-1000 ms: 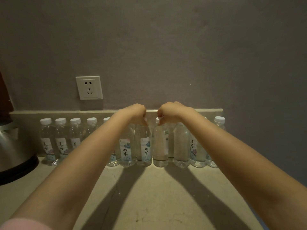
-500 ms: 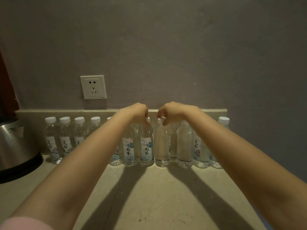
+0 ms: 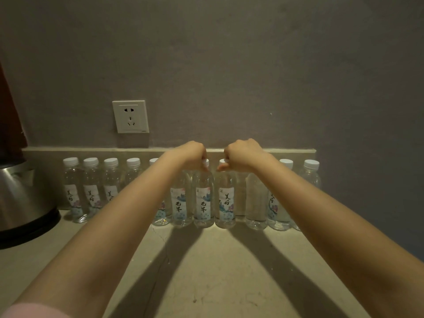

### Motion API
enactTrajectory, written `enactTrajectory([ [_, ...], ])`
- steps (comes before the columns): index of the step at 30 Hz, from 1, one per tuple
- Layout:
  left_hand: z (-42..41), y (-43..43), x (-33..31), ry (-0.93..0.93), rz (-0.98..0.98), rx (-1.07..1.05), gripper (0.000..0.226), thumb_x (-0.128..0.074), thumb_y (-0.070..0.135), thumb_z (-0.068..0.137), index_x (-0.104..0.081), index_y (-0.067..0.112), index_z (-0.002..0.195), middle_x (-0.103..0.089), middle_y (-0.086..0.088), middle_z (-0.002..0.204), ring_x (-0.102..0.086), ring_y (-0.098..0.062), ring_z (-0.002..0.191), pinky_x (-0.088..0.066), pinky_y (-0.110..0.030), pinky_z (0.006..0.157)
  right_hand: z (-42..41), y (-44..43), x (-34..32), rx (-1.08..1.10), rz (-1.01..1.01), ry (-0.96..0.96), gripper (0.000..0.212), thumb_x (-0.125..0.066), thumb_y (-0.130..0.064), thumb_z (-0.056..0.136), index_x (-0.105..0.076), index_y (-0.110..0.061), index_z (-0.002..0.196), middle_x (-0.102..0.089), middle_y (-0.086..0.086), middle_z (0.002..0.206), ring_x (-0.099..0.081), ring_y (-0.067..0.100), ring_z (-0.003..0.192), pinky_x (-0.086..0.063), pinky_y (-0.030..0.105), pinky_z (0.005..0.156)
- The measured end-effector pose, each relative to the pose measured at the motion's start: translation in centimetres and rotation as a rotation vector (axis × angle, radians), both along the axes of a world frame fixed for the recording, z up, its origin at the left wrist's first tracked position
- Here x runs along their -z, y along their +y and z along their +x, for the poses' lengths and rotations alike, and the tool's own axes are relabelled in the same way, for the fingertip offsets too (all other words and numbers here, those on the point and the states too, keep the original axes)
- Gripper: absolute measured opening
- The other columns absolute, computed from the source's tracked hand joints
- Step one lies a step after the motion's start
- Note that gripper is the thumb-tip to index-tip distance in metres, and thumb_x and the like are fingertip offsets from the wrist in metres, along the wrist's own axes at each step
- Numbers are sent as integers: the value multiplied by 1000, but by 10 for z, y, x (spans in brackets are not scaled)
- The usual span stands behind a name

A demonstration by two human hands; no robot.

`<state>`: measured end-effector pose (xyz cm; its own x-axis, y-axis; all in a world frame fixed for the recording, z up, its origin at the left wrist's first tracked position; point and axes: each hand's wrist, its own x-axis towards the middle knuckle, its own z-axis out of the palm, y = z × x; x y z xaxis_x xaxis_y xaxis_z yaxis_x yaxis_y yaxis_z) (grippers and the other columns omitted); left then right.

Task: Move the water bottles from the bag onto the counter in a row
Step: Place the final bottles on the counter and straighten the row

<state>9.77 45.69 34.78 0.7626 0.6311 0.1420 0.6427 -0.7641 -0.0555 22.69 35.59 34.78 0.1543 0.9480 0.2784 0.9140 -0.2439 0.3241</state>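
The water bottles [image 3: 181,203] stand upright in one row at the far edge of the tabletop [image 3: 218,271], side by side against the low ledge [image 3: 68,150]. Two in the middle are in hand. The left hand [image 3: 192,154] has its grip curled round the cap & neck of one bottle [image 3: 203,203]. The right hand [image 3: 244,154] pinches the cap of the next bottle [image 3: 226,203] w/ thumb & fingers. Both bottoms seem to be on the tabletop, v. close together; touching or not, I cannot tell. The bag is not in view.

To do this step well, I think: keep both bottles straight, bring them in line w/ the neighbours, then open the grip and lift upward w/o a side push, because such tall narrow bottles can tip the whole row.

At far left a steel kettle [image 3: 23,198] stands near the row's end, and a wall socket [image 3: 130,116] is above.
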Motion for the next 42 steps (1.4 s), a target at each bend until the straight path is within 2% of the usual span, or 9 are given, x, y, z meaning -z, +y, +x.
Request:
enactTrajectory([
  [4, -2, 2, -2, -15, -1, 30, 28, -65, 31, 84, -50, 23, 61, -48, 3, 63, -44, -17, 60, -37, -27, 59, 3, -2, 1, -65, -47, 129, 53, -61, -59, 81, -56, -25, 122, -62, -5, 119, -57, 21, 110, -41, 37, 85],
  [6, -4, 2, -3, -15, -4, 42, 29, -64, 28, 84, -49, 23, 60, -48, 3, 63, -43, -15, 57, -36, -27, 57, 2, -1, 3, -90, -56, 147, 53, -65, -50, 81, -51, -28, 128, -60, -5, 125, -55, 22, 115, -41, 36, 85],
  [17, -7, 4, -3, -17, 3, 45, 30, -65, 30, 83, -49, 23, 58, -52, 0, 66, -46, -17, 59, -38, -29, 58, 8, 3, 12, -137, 21, 279, 51, -66, -46, 83, -52, -28, 129, -58, -9, 132, -53, 19, 122, -36, 39, 97],
  [29, -11, -4, -3, -54, -9, 64, 19, -65, 32, 82, -61, 14, 76, -58, -3, 75, -50, -18, 65, -38, -28, 55, 8, -2, 14, -158, 70, 318, 50, -66, -48, 82, -53, -29, 127, -61, -11, 126, -57, 15, 112, -37, 36, 94],
  [31, -15, -6, -2, -112, -35, 73, 23, -64, 35, 81, -65, 13, 87, -62, -5, 84, -55, -19, 72, -46, -31, 61, 7, -5, 12, -151, 79, 329, 54, -66, -51, 81, -52, -27, 128, -63, -8, 120, -57, 16, 109, -39, 35, 90],
  [34, -23, -10, -12, -277, -7, 89, 35, -62, 35, 82, -65, 11, 108, -67, -6, 102, -63, -22, 91, -55, -40, 82, 10, -19, -1, -137, 146, 443, 57, -65, -54, 81, -51, -25, 128, -65, -4, 104, -59, 17, 99, -45, 34, 87],
  [37, -24, -19, -38, -515, 66, 136, 25, -60, 28, 84, -69, 11, 101, -69, -5, 100, -63, -20, 91, -53, -37, 84, 21, -40, -26, -133, 291, 538, 43, -66, -48, 83, -60, -23, 118, -64, -4, 93, -61, 18, 94, -49, 37, 87],
  [39, -15, -32, -59, -655, 54, 200, 21, -60, 24, 85, -71, 12, 98, -69, -4, 95, -62, -18, 89, -51, -32, 84, 29, -58, -43, -117, 393, 552, 35, -67, -43, 84, -65, -20, 111, -64, -3, 89, -60, 16, 88, -48, 31, 82],
  [42, 10, -61, -70, -763, 13, 337, 20, -59, 22, 85, -73, 12, 95, -68, -1, 88, -61, -14, 84, -48, -25, 78, 38, -86, -56, -75, 485, 544, 29, -68, -41, 84, -67, -21, 106, -65, -2, 87, -58, 13, 82, -45, 27, 76],
])
